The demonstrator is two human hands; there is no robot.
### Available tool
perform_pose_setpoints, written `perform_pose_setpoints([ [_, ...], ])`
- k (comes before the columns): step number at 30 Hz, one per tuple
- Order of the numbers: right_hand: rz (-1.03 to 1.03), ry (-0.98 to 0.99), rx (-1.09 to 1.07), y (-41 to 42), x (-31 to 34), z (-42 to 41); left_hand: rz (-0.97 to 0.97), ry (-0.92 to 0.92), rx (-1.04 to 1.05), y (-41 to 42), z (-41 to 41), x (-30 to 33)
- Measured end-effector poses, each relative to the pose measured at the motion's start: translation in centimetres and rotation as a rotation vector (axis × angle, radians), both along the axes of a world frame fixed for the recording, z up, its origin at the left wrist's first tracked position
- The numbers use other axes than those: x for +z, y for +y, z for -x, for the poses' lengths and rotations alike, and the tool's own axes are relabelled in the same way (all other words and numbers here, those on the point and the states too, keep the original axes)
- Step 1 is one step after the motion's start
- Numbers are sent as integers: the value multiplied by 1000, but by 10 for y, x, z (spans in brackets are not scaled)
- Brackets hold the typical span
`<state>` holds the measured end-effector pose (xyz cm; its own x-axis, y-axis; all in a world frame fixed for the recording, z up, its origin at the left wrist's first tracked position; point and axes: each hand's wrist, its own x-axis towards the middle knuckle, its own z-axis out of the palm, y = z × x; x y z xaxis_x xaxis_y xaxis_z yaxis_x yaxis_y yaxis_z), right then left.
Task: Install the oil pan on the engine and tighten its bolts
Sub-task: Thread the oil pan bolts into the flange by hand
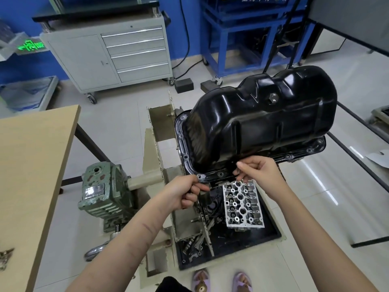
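A glossy black oil pan (259,121) sits belly-up on the engine, which is held in a beige stand (155,163). A drain plug (273,98) shows on its upper side. Empty bolt holes line its flange (181,142). My left hand (185,191) grips the flange at the near left corner, fingers curled under the edge. My right hand (257,170) pinches the near flange edge near its middle. The engine block under the pan is mostly hidden.
A green gearbox (103,190) drives the stand at left. A cylinder head (242,204) lies in the black tray (271,230) below. A wooden table (31,165) with bolts (5,258) is at left. A grey tool cabinet (117,53) stands behind.
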<state>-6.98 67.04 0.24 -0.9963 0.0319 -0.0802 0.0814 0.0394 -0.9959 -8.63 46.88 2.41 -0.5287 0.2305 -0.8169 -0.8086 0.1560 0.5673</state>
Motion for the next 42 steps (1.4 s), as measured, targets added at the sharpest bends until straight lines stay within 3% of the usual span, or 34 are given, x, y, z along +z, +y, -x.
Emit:
perform_pose_setpoints([
  [5,-153,120,-31,-35,-3,-4,-5,-4,-12,1,0,0],
  [13,-192,266,-166,-60,-15,-14,-2,5,-31,0,1,-2],
  [22,-547,470,-142,-82,-26,-13,36,30,-184,-5,6,-3],
  [26,-568,467,-114,-79,-25,-11,37,37,-327,-17,14,-3],
  [31,-631,541,-126,-81,-24,-10,143,220,-249,-21,22,-6],
  [42,-624,523,-189,-83,-30,-14,116,242,-233,-21,20,-8],
])
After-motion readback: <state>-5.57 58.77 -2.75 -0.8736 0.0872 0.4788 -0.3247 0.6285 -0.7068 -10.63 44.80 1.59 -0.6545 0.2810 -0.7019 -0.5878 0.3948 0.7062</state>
